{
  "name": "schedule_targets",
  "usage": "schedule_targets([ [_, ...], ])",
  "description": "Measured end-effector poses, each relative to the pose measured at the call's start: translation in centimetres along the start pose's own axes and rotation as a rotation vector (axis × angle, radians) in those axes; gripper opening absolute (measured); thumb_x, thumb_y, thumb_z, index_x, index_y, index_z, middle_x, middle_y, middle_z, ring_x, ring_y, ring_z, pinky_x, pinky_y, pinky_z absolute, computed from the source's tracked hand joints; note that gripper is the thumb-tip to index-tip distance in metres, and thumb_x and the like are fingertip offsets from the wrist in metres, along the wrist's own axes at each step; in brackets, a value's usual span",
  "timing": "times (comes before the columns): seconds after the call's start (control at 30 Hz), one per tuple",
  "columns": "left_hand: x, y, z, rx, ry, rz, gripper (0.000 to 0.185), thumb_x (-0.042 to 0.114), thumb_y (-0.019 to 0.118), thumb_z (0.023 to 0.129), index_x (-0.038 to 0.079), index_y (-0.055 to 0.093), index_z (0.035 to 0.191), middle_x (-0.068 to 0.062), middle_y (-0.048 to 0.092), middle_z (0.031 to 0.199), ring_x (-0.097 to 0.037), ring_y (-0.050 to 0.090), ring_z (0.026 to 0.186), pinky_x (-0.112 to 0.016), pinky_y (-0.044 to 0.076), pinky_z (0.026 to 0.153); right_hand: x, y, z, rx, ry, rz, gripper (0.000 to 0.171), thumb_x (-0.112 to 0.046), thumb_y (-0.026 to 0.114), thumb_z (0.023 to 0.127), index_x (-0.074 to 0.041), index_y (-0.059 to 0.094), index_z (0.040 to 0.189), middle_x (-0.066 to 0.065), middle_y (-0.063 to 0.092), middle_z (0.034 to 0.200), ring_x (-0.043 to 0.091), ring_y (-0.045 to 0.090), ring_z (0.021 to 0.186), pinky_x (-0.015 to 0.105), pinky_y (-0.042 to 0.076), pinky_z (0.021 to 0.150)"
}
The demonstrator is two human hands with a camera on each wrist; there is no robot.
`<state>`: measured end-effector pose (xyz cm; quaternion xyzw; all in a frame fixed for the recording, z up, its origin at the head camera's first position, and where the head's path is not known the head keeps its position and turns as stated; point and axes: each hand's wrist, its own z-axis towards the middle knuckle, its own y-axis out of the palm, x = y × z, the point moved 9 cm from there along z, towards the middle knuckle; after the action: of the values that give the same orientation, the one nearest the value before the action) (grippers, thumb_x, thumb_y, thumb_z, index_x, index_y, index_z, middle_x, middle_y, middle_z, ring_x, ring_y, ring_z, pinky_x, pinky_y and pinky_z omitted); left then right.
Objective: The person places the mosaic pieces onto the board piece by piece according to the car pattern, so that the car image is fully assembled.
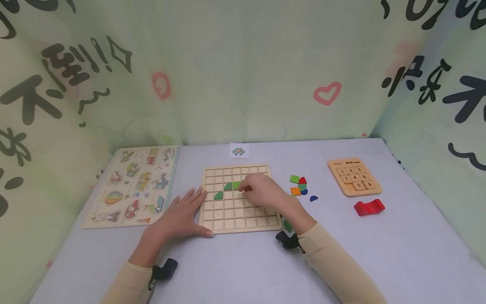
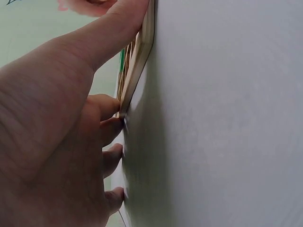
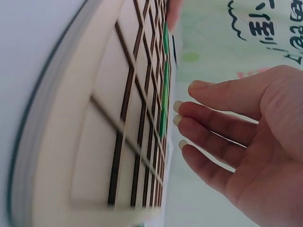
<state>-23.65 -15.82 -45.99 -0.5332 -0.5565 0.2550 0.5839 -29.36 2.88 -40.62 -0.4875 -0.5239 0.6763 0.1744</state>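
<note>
Counts: I see one wooden grid board [image 1: 237, 209], two green pieces [image 1: 227, 190] seated in it, one small pattern card [image 1: 238, 150] behind it, one loose pile of coloured pieces [image 1: 301, 186] to its right, one vehicle puzzle [image 1: 134, 185], one wooden number pad [image 1: 355, 176] and one red block [image 1: 369, 207].

Board: it lies flat mid-table [image 1: 379, 253], between my two hands.

Green pieces: both sit in the upper middle cells of the board, one at the fingertips of my right hand, the other just left of it and one row nearer.

Left grip: my left hand [image 1: 182, 215] is spread flat on the table, fingers straight against the board's left edge, thumb along its near edge; the left wrist view shows the thumb [image 2: 106, 33] pressed to the board's rim.

Right grip: my right hand [image 1: 265, 192] reaches over the board from the right, its fingers [image 3: 208, 123] held loosely straight and close together just above the cells; the right wrist view shows nothing pinched.

Arms: both forearms come in from the near edge in beige sleeves, the right angled inward across the board's near right corner.

Pile: it lies just right of the board, beside my right wrist.
</note>
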Motion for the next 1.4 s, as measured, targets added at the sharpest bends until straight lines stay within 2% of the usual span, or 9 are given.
schedule_targets([
  [0.43, 0.1, -0.1, 0.0, 0.009, 0.015, -0.001, 0.127, 0.074, 0.077, 0.063, 0.012, 0.021, 0.159, -0.007, 0.017, 0.168, -0.036, 0.012, 0.156, -0.065, 0.013, 0.122, 7.0, -3.3, -3.3, 0.023, 0.147, 0.019, 0.021, -0.006, 0.063, 0.093, -0.005, 0.075, 0.110, 0.008, 0.073, 0.106, 0.018, 0.063, 0.093, 0.037, 0.056, 0.084],
  [0.57, 0.3, -0.3, 0.0, 0.008, 0.020, 0.001, 0.127, 0.072, 0.078, 0.064, 0.011, 0.021, 0.159, -0.008, 0.016, 0.168, -0.036, 0.012, 0.155, -0.066, 0.012, 0.122, 8.5, -4.0, -4.3, 0.008, 0.201, 0.031, 0.024, -0.004, 0.062, 0.090, -0.003, 0.074, 0.112, 0.009, 0.072, 0.105, 0.019, 0.062, 0.088, 0.034, 0.056, 0.079],
  [0.73, 0.3, -0.4, 0.0, 0.005, 0.021, 0.004, 0.127, 0.073, 0.077, 0.064, 0.010, 0.021, 0.159, -0.010, 0.016, 0.168, -0.037, 0.012, 0.155, -0.066, 0.013, 0.122, 9.5, -4.0, -5.4, -0.060, 0.221, 0.011, 0.025, -0.001, 0.068, 0.085, -0.002, 0.074, 0.109, 0.007, 0.068, 0.091, 0.018, 0.056, 0.078, 0.027, 0.050, 0.068],
  [0.83, 0.2, -0.3, -0.1, 0.005, 0.015, 0.005, 0.127, 0.073, 0.077, 0.064, 0.011, 0.020, 0.159, -0.009, 0.016, 0.168, -0.037, 0.012, 0.155, -0.066, 0.012, 0.122, 9.9, -3.8, -5.8, -0.095, 0.216, -0.013, 0.025, 0.001, 0.072, 0.082, -0.003, 0.075, 0.107, 0.006, 0.065, 0.087, 0.018, 0.054, 0.079, 0.028, 0.048, 0.069],
  [0.97, 0.1, -0.1, -0.1, 0.004, 0.010, -0.001, 0.127, 0.073, 0.078, 0.064, 0.011, 0.020, 0.159, -0.009, 0.016, 0.168, -0.037, 0.011, 0.155, -0.065, 0.012, 0.122, 10.3, -3.5, -6.1, -0.119, 0.212, -0.017, 0.023, 0.005, 0.072, 0.081, -0.004, 0.076, 0.102, 0.005, 0.066, 0.090, 0.019, 0.054, 0.083, 0.032, 0.051, 0.074],
  [1.2, 0.0, 0.0, 0.0, 0.000, 0.007, -0.005, 0.129, 0.074, 0.077, 0.063, 0.012, 0.019, 0.160, -0.007, 0.014, 0.168, -0.035, 0.010, 0.156, -0.065, 0.010, 0.123, 10.2, -3.8, -6.0, -0.097, 0.179, -0.010, 0.018, 0.009, 0.071, 0.079, -0.008, 0.071, 0.083, 0.004, 0.065, 0.084, 0.018, 0.055, 0.079, 0.032, 0.051, 0.071],
  [1.4, 0.0, -0.2, -0.1, 0.005, 0.011, -0.006, 0.129, 0.074, 0.077, 0.063, 0.012, 0.020, 0.160, -0.008, 0.015, 0.168, -0.036, 0.010, 0.156, -0.065, 0.011, 0.122, 9.7, -4.7, -5.8, -0.048, 0.156, 0.011, 0.017, 0.007, 0.064, 0.082, -0.010, 0.066, 0.081, 0.004, 0.062, 0.080, 0.018, 0.053, 0.077, 0.030, 0.046, 0.068],
])
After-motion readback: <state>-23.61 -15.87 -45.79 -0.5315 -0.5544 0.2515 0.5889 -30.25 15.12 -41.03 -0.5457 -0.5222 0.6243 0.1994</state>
